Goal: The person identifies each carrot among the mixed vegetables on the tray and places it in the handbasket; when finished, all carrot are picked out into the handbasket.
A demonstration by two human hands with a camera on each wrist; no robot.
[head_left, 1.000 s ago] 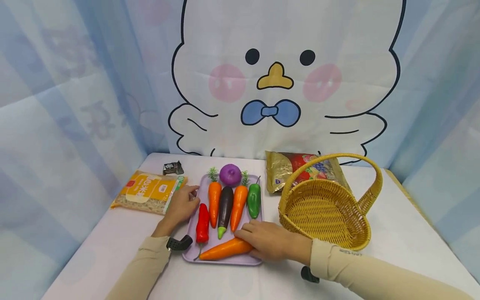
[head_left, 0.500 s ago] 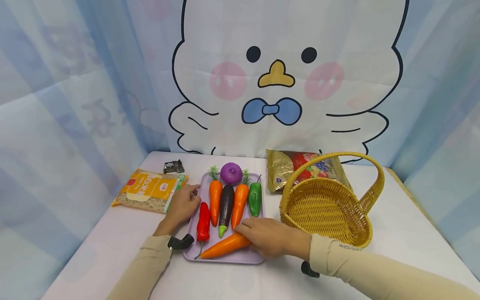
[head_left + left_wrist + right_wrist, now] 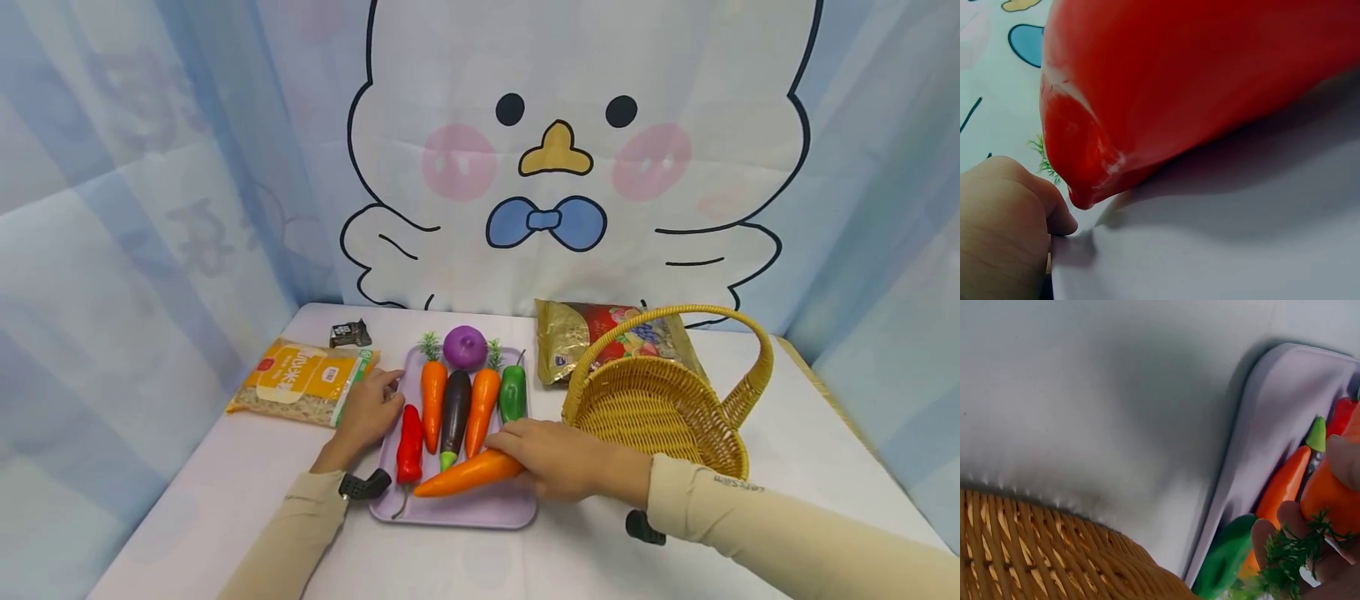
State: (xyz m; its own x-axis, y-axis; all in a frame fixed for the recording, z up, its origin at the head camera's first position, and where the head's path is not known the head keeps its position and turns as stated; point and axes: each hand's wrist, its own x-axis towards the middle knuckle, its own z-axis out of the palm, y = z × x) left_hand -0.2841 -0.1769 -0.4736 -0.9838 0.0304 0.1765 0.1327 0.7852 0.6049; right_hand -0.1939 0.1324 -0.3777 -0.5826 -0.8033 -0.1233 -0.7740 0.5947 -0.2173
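Observation:
My right hand (image 3: 558,458) grips an orange carrot (image 3: 471,473) by its thick end, tilted above the front of the lilac tray (image 3: 495,515). The right wrist view shows its green leafy top (image 3: 1294,550) among the fingers. My left hand (image 3: 369,408) holds the tray's left rim, beside a red pepper (image 3: 409,446). That pepper (image 3: 1179,81) fills much of the left wrist view, with my thumb on the rim by its tip. Lying on the tray are two more carrots (image 3: 433,400), an eggplant (image 3: 455,412), a green pepper (image 3: 513,392) and a purple onion (image 3: 465,347).
A yellow wicker basket (image 3: 652,408) with a tall handle stands right of the tray. Behind it lies a gold-and-red bag (image 3: 562,342). On the left are an orange-and-clear grain bag (image 3: 300,383) and a small black packet (image 3: 350,333). A curtain closes off the back.
My right hand has lifted the carrot from the tray's front and shifted it slightly right. My left hand stays at the rim.

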